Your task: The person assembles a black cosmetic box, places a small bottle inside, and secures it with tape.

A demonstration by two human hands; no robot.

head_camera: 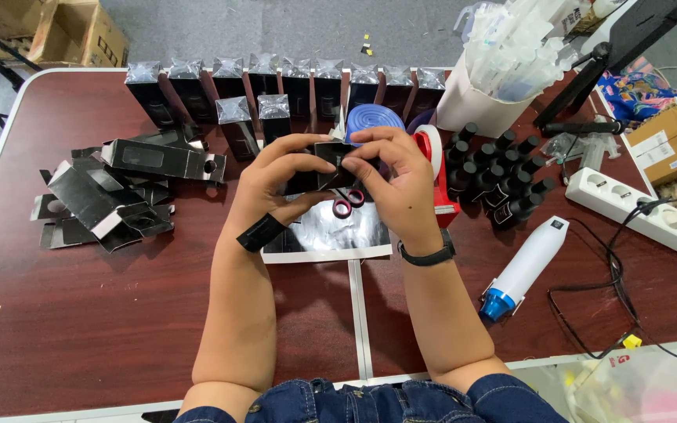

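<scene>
Your left hand and right hand both have fingers clamped on the small black box; flattened black cartons left on the surface; heat gun right.

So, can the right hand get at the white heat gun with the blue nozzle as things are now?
Probably not at once: the right hand shares a small black box with the left hand. Otherwise the way to the white heat gun on the table looks free.

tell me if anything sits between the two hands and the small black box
Nothing visible does. The left hand and right hand both already grip the small black cardboard box, fingers directly on it, above the dark red table.
</scene>
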